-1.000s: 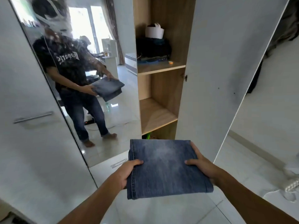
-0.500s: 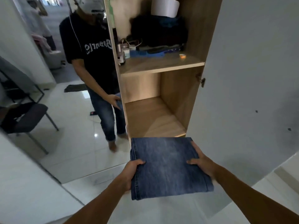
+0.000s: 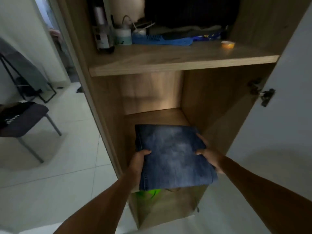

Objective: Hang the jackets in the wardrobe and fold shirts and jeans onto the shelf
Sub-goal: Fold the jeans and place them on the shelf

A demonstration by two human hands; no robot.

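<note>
The left hand (image 3: 138,163) clamps the near left edge of a folded pair of faded blue denim jeans (image 3: 172,156), thumb on top and fingers tucked beneath; the right hand (image 3: 210,156) does the same on the right edge, thumb across the cloth and fingers curled under and along the side. Both hands are closed on the bundle, and gripping opposite sides likely keeps the stacked folds flat and square so they do not slide apart on the way in.

The jeans form a thick, roughly rectangular slab, pale and worn across the middle, darker toward the stitched seam that runs down the left side. The far half of the bundle reaches over the bare lower wooden shelf (image 3: 157,115), while the near edge overhangs the front; whether the cloth touches the board cannot be told. Judging by this, the placing step is nearly done: the bundle needs pushing inward and releasing.

The light-brown wood-grain wardrobe (image 3: 219,102) has smooth matte panels. Above, the upper wooden shelf (image 3: 168,63) carries a flat blue plastic comb (image 3: 162,41), a dark glass bottle (image 3: 103,38), a small orange lidded cup (image 3: 228,44) and dark folded clothes behind. Something bright green (image 3: 152,193) shows in the compartment below. The white wardrobe door (image 3: 278,132) stands open at the right on a metal hinge (image 3: 263,95).
</note>
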